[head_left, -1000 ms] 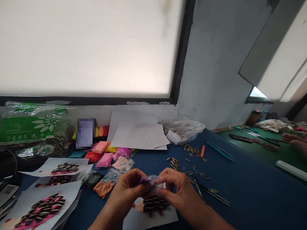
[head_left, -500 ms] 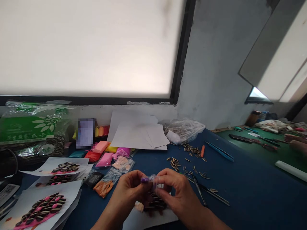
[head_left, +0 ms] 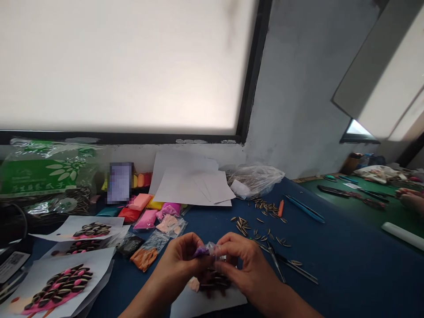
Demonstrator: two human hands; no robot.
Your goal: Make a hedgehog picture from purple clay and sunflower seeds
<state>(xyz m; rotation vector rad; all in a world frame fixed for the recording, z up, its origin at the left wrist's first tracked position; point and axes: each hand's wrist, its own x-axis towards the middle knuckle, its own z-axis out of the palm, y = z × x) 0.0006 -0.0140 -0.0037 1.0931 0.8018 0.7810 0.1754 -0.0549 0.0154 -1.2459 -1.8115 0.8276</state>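
Note:
Between my hands is a small clear plastic packet with purple clay (head_left: 201, 251) in it. My left hand (head_left: 185, 258) pinches the purple end, and my right hand (head_left: 240, 260) pinches the clear end of the plastic. Under them lies a white sheet (head_left: 205, 304) bearing a design of dark striped seeds (head_left: 215, 280) and a pale peach lump (head_left: 194, 284). The hands hide part of this sheet. Several loose sunflower seeds (head_left: 243, 226) are scattered beyond my right hand, near metal tweezers (head_left: 276, 263).
Paper sheets with seed-and-pink-clay designs (head_left: 62, 285) lie at the left, by colored clay packets (head_left: 145, 219). White paper (head_left: 195, 187) and a plastic bag (head_left: 258, 181) are at the back. Blue tweezers (head_left: 304, 208) rest on the right. Another person's hand (head_left: 410, 198) shows at the far right.
The purple clay packet has shifted slightly and looks more crumpled between my fingers. Both hands keep their pinch in nearly the same place. The view has moved a little.

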